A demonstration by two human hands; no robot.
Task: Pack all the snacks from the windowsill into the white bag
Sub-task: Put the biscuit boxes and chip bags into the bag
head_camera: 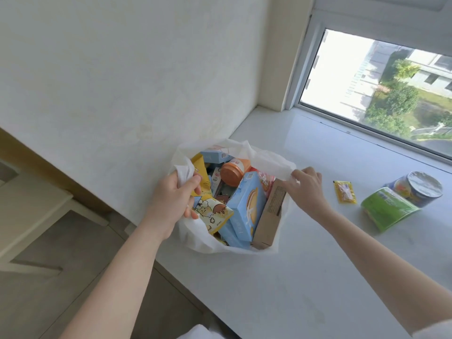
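Both hands (171, 199) (308, 184) grip the white bag's (269, 157) rim, spread apart; snack labels unreadable

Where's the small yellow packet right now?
The small yellow packet lies flat on the windowsill, right of the white bag, just left of the green package.

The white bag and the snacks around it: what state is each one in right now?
white bag: mouth held open, nearly full.
left hand: grips the bag's left edge.
right hand: pinches the bag's right edge.
yellow sachet: flat on the windowsill, unpacked.
green packet: on the sill, unpacked.
blue can: upright, sealed, unpacked.
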